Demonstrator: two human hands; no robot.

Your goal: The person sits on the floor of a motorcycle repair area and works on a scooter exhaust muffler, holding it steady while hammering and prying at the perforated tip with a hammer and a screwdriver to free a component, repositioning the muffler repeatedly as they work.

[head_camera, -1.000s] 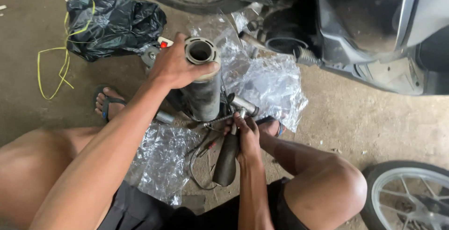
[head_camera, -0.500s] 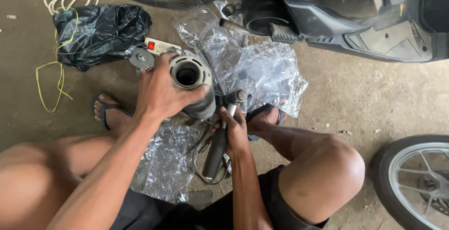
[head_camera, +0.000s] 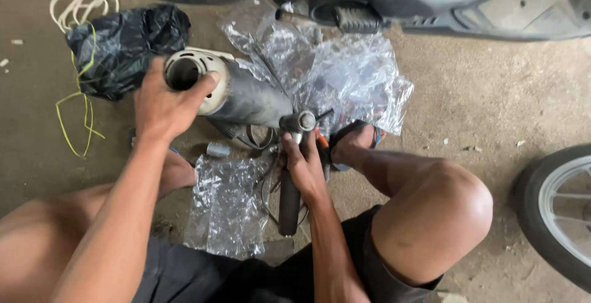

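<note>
A squatting person's left hand (head_camera: 165, 103) wraps the open pale end of a dark metal cylinder (head_camera: 246, 96), tilted above the concrete floor (head_camera: 480, 100) between the knees. The right hand (head_camera: 305, 167) closes on a black-handled tool (head_camera: 289, 198) at its lower end. The cylinder looks heavy, rigid and smooth, best gripped at the rim. Clear plastic wrap (head_camera: 351, 75) hides what lies beneath; the tool's tip is hard to make out.
</note>
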